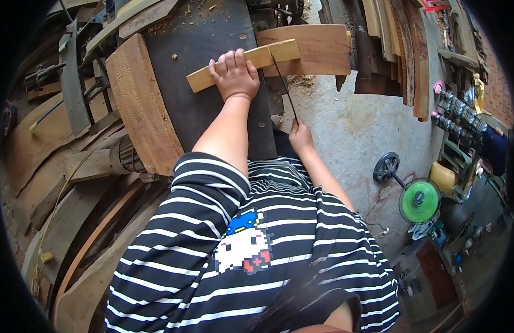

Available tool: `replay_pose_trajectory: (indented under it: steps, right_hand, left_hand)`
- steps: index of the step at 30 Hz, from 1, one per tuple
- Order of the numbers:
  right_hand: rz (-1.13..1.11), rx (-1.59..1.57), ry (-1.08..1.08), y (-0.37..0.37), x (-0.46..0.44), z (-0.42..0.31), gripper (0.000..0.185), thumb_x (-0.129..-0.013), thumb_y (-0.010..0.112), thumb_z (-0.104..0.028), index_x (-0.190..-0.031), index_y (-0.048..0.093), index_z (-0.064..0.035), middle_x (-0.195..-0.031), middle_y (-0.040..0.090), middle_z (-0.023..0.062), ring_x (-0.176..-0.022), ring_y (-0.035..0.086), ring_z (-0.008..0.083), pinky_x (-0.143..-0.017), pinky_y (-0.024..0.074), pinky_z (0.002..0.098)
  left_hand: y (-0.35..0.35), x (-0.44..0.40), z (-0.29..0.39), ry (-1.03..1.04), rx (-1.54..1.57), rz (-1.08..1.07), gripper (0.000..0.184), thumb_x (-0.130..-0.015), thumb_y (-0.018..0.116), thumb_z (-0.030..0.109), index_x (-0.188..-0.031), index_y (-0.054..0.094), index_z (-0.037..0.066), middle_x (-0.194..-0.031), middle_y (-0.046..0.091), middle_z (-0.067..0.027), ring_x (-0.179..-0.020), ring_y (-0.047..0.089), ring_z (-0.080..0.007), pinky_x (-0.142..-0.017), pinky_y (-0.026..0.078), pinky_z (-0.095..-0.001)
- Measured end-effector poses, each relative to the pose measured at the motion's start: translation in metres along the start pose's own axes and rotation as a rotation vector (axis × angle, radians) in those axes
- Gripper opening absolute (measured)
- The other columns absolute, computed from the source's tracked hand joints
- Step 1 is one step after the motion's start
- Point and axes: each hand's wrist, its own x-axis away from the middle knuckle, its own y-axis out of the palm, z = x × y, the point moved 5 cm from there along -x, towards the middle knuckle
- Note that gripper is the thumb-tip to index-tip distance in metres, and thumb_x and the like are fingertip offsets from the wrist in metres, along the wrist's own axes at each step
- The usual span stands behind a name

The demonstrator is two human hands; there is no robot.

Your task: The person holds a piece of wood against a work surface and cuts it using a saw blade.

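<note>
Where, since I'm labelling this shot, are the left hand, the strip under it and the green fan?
Left hand (234, 77): head view, back of the hand.
Strip (204, 79): head view, its face, left of the hand.
Fan (419, 198): head view, its hub.

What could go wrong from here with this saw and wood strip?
The wood strip could twist or slide, since only the left hand appears to hold it on the dark tabletop. The saw, in the right hand, could jump toward the left hand. The strip's end past the tabletop's edge might drop or splinter if cut through.
</note>
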Motion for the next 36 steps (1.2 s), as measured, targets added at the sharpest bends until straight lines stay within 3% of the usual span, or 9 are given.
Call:
replay_pose_trajectory:
  steps: [10, 16, 19, 24, 31, 36]
  right_hand:
    - [0.041, 0.131, 0.019, -0.012, 0.002, -0.021, 0.020, -0.093, 0.047, -0.023, -0.094, 0.060, -0.0075, -0.073, 0.062, 0.0264, -0.071, 0.060, 0.0475, -0.061, 0.0470, 0.0554]
    - [0.080, 0.136, -0.059, -0.005, 0.009, 0.007, 0.019, -0.093, 0.048, -0.024, -0.095, 0.058, -0.0085, -0.073, 0.062, 0.0267, -0.072, 0.060, 0.0478, -0.061, 0.0471, 0.0562]
    - [0.022, 0.086, -0.056, 0.000, -0.015, -0.020, 0.020, -0.093, 0.047, -0.024, -0.099, 0.058, -0.0090, -0.074, 0.062, 0.0270, -0.074, 0.060, 0.0478, -0.064, 0.0473, 0.0566]
    - [0.116, 0.069, -0.084, -0.010, -0.062, -0.101, 0.021, -0.094, 0.047, -0.024, -0.099, 0.059, -0.0076, -0.076, 0.062, 0.0287, -0.076, 0.060, 0.0482, -0.066, 0.0478, 0.0564]
    - [0.058, 0.027, -0.017, 0.009, -0.009, -0.013, 0.021, -0.093, 0.047, -0.022, -0.098, 0.059, -0.0057, -0.075, 0.061, 0.0278, -0.073, 0.059, 0.0493, -0.063, 0.0456, 0.0577]
    - [0.023, 0.039, 0.001, 0.004, -0.003, -0.009, 0.022, -0.094, 0.046, -0.022, -0.099, 0.060, -0.0052, -0.077, 0.061, 0.0290, -0.076, 0.059, 0.0494, -0.064, 0.0462, 0.0574]
  left_hand:
    - [0.002, 0.000, 0.001, 0.013, -0.018, 0.038, 0.035, -0.085, 0.048, 0.032, -0.117, 0.048, 0.017, -0.115, 0.048, -0.0031, -0.118, 0.040, -0.0223, -0.110, 0.018, -0.0509]
    - [0.001, -0.001, 0.001, -0.011, -0.040, -0.005, 0.036, -0.087, 0.045, 0.032, -0.119, 0.048, 0.017, -0.116, 0.049, -0.0018, -0.120, 0.039, -0.0212, -0.110, 0.016, -0.0494]
    - [0.002, 0.001, 0.000, -0.004, -0.028, -0.007, 0.036, -0.087, 0.045, 0.031, -0.120, 0.047, 0.017, -0.117, 0.049, -0.0019, -0.120, 0.040, -0.0212, -0.110, 0.017, -0.0496]
    - [0.002, 0.000, 0.001, 0.001, -0.038, 0.018, 0.036, -0.087, 0.045, 0.031, -0.120, 0.048, 0.017, -0.117, 0.050, -0.0018, -0.119, 0.041, -0.0212, -0.109, 0.017, -0.0496]
    - [0.002, 0.000, 0.001, -0.001, -0.025, 0.003, 0.036, -0.086, 0.047, 0.031, -0.118, 0.048, 0.016, -0.116, 0.049, -0.0019, -0.119, 0.041, -0.0213, -0.109, 0.017, -0.0505]
    - [0.001, 0.000, 0.000, -0.004, -0.023, -0.018, 0.036, -0.085, 0.047, 0.031, -0.118, 0.048, 0.016, -0.116, 0.049, -0.0021, -0.118, 0.041, -0.0219, -0.109, 0.018, -0.0506]
